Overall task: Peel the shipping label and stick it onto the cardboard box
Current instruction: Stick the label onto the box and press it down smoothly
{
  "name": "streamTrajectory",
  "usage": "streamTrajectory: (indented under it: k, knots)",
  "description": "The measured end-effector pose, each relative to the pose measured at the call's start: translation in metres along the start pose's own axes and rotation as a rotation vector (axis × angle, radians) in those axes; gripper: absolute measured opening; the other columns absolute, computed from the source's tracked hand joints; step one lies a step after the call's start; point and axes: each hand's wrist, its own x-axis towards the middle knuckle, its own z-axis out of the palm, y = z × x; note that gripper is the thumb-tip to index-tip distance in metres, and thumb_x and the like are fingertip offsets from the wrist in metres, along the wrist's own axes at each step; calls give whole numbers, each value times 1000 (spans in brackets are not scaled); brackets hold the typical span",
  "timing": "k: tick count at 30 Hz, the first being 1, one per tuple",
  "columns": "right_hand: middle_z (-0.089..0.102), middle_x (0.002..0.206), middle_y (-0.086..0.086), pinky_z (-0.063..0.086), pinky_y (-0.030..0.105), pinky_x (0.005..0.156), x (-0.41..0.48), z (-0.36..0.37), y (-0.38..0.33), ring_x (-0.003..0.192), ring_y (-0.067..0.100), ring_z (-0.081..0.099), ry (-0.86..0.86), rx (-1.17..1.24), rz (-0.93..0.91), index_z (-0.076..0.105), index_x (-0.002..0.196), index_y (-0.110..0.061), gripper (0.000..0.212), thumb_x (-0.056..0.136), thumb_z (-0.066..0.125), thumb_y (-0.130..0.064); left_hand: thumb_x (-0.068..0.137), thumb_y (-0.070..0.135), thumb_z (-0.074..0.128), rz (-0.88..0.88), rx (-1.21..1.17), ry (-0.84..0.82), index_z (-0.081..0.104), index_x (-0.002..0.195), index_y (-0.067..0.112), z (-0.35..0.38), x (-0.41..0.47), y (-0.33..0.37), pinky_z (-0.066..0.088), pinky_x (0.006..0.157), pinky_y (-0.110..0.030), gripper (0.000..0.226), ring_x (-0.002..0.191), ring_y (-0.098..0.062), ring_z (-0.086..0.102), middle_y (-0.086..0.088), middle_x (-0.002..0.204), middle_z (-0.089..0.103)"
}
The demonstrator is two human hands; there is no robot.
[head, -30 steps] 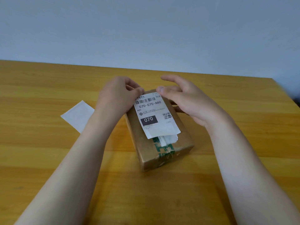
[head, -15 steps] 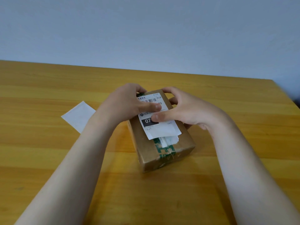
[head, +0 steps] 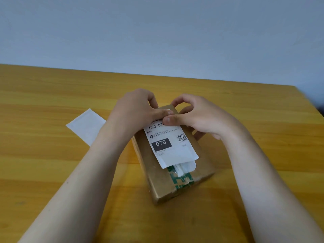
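Observation:
A small brown cardboard box [head: 203, 165] with green printed tape lies on the wooden table, its long side pointing away from me. The white shipping label [head: 172, 146], printed with "070" and a QR code, lies flat on the box's top. My left hand [head: 135, 111] rests on the label's far end, thumb pressed onto the paper. My right hand [head: 198, 118] comes from the right, its thumb pressing the label just below the left thumb, its fingers curled at the box's far edge. The label's top part is hidden under both thumbs.
A blank white backing sheet [head: 85, 126] lies on the table [head: 52, 95] to the left of my left forearm. An older torn white paper [head: 185, 168] sticks out from under the label's near edge. A pale wall stands behind the table's far edge.
Both thumbs have slid from the label's middle back up to its far end. The "070" block and QR code are uncovered again. The box and backing sheet have not moved.

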Motion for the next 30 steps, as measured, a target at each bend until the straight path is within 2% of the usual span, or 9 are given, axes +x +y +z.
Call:
streamTrajectory:
  k: [3, 8, 12, 15, 17, 20, 24, 27, 30]
  knots:
    - [78, 96, 8, 52, 29, 46, -1, 0, -1, 54, 12, 68, 5, 8, -1, 68, 106, -27, 41, 77, 90, -46, 81, 56, 77, 10, -1, -2, 67, 79, 16, 0, -1, 3, 44, 57, -31, 42, 74, -17, 67, 1, 78, 73]
    - [78, 103, 14, 52, 30, 44, 0, 0, -1, 46, 17, 65, 36, 45, 14, 71, 103, -19, 33, 85, 85, -43, 87, 51, 74, 23, 15, 18, 64, 67, 17, -2, -2, 5, 32, 50, -29, 41, 56, -14, 52, 3, 59, 59]
    - [79, 101, 11, 53, 31, 44, -1, 0, -2, 47, 20, 67, 65, 30, 14, 72, 103, -18, 29, 90, 80, -43, 93, 54, 66, 9, 35, -10, 70, 67, 20, -6, -4, 8, 33, 51, -29, 44, 57, -16, 55, 1, 60, 62]
    - [78, 102, 6, 56, 33, 46, -4, 0, -5, 51, 20, 69, 56, 7, 30, 72, 103, -20, 28, 91, 78, -45, 94, 62, 59, -28, 42, -101, 77, 84, 22, -13, -8, 9, 44, 60, -31, 45, 70, -19, 65, 0, 75, 73]
    - [78, 104, 2, 59, 37, 49, -9, -2, -9, 57, 24, 74, 25, -8, 56, 72, 105, -23, 33, 90, 77, -52, 90, 72, 56, -65, 84, -184, 74, 98, 26, -19, -12, 9, 58, 68, -35, 50, 77, -18, 68, 3, 85, 73]
    - [72, 116, -4, 62, 42, 51, -18, -6, -15, 66, 27, 76, -62, -42, 113, 70, 115, -30, 41, 88, 72, -61, 79, 84, 52, -132, 122, -310, 66, 117, 25, -26, -20, 12, 66, 72, -48, 72, 89, -28, 73, 3, 102, 72]
    - [58, 132, -5, 62, 46, 50, -25, -6, -20, 73, 36, 79, -153, -71, 177, 55, 139, -37, 52, 95, 62, -63, 70, 91, 46, -210, 96, -383, 51, 138, 27, -28, -28, 17, 64, 77, -47, 93, 76, -32, 79, 0, 116, 69]
    - [52, 141, 1, 62, 47, 50, -26, -5, -20, 75, 37, 79, -169, -87, 186, 40, 154, -42, 58, 101, 56, -60, 78, 83, 54, -222, -3, -320, 40, 151, 31, -27, -28, 21, 66, 66, -45, 91, 72, -34, 78, -6, 133, 62]
    - [51, 144, 2, 63, 46, 53, -21, -6, -17, 72, 33, 78, -103, -36, 156, 33, 158, -44, 59, 104, 56, -53, 80, 79, 59, -145, -29, -164, 43, 147, 32, -23, -21, 16, 64, 66, -43, 83, 72, -29, 78, -5, 134, 60]
